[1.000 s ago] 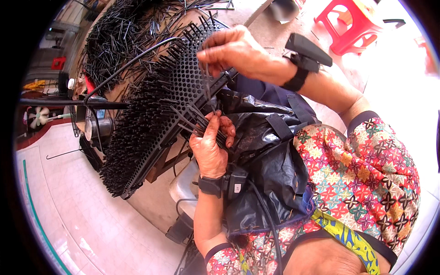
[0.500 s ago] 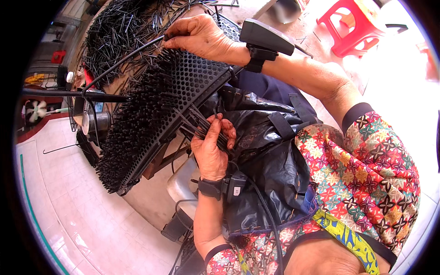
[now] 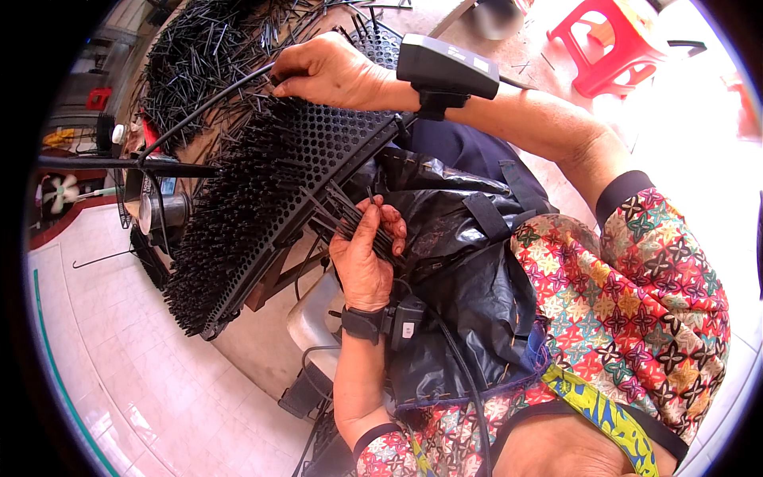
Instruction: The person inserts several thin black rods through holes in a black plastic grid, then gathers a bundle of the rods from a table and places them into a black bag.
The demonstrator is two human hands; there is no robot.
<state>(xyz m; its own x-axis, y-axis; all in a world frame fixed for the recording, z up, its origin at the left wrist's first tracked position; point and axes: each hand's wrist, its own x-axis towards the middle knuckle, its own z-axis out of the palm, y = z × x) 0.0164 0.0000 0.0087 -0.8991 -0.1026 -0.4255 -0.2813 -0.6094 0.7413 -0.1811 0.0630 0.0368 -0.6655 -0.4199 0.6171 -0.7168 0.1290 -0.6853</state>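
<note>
Pale tiled floor (image 3: 119, 326) spreads along the left of the head view, a red stool (image 3: 608, 52) stands at the upper right, and a brown worktop (image 3: 208, 141) at the upper left carries a heap of loose black strips (image 3: 195, 67). Just beside this heap, a black perforated board (image 3: 334, 131) slants with its long axis running from lower left to upper right. Dense black bristles (image 3: 230, 203) cover its lower-left part; a band of bare holes lies further up, toward its upper-right end.

Over the black covering (image 3: 453, 286) on the lap, the left grip (image 3: 369, 242) is curled closed around a bundle of black strips (image 3: 342, 208), thumb across it. This bundle lies just off the board's near long edge, about midway along, its tips pointing up and left, roughly across the board's long axis. One strip stands more upright by the thumb tip.

On the other side, the right grip (image 3: 322, 75) is above the board's far long edge, close to where bristles give way to bare holes. Its fingertips are drawn nearly together, but whether they have hold of anything cannot be told. Of the two, the left is nearer the bundle, and the open holes lie between them.
</note>
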